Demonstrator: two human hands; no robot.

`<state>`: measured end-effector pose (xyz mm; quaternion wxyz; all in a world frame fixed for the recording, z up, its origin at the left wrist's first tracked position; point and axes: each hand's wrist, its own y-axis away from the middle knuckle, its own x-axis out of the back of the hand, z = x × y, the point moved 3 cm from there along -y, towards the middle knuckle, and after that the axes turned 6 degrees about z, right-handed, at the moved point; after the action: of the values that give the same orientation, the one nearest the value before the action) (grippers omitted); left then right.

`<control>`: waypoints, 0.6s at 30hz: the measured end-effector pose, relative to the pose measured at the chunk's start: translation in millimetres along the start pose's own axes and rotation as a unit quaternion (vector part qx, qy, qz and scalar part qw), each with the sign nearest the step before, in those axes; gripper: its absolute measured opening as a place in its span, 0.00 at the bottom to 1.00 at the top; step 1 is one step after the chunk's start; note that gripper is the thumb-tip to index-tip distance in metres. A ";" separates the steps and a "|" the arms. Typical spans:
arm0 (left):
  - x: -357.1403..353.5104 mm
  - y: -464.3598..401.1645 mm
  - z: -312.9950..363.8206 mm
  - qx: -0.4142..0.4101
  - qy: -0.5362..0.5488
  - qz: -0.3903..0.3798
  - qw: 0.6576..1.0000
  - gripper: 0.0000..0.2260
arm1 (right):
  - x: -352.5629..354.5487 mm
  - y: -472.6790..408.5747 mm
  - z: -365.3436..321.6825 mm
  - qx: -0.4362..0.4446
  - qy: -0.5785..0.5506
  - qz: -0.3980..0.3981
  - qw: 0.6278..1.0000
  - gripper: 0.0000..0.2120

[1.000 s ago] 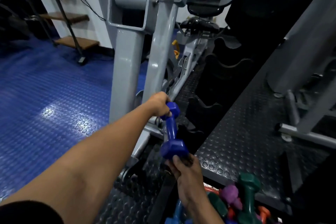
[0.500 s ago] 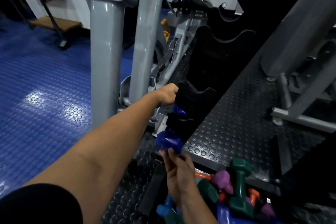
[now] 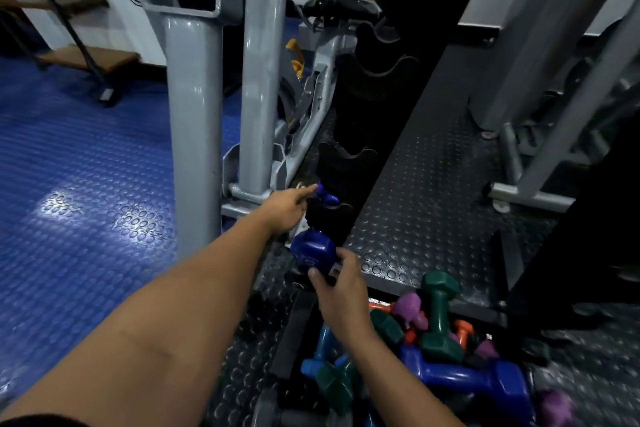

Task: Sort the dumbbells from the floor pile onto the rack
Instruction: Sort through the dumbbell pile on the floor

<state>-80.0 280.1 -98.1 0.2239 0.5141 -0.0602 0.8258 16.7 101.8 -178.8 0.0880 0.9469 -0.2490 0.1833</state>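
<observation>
A dark blue dumbbell (image 3: 311, 250) lies in the lowest cradle of the black rack (image 3: 346, 166), its far head (image 3: 325, 196) showing past the cradle. My right hand (image 3: 337, 282) grips the near head of this dumbbell. At the far end my left hand (image 3: 289, 206) has its fingers stretched out, touching near the far head, not closed on it. A pile of green, purple, orange and blue dumbbells (image 3: 440, 340) lies on the floor at the lower right.
Grey machine posts (image 3: 192, 132) stand left of the rack. A grey frame foot (image 3: 530, 198) crosses the black studded mat (image 3: 433, 204) at right. Blue studded floor (image 3: 69, 166) spreads to the left. Upper rack cradles (image 3: 384, 69) hold nothing.
The blue dumbbell went from held up in both hands down into the lowest rack cradle. My left hand has opened off its far head; my right hand still holds the near head.
</observation>
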 end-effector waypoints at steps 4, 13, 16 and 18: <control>-13.9 49.6 -16.7 0.058 0.022 0.015 0.998 0.22 | 21.4 10.8 -8.6 0.012 0.095 -0.063 0.993 0.30; -92.0 156.7 44.9 0.191 0.118 0.022 0.974 0.45 | 135.3 30.0 18.5 -0.005 0.236 -0.099 0.967 0.27; -115.3 173.5 74.2 0.137 0.085 -0.039 0.986 0.41 | 169.5 40.1 35.5 -0.019 0.258 -0.070 0.963 0.28; -136.2 181.3 91.5 0.096 0.056 -0.098 0.989 0.39 | 189.5 49.6 48.7 -0.030 0.257 -0.043 0.965 0.26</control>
<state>-32.5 46.2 -151.2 0.2567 0.4896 0.0830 0.8291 159.8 -36.7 -145.6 0.1853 0.8748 -0.1826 0.4088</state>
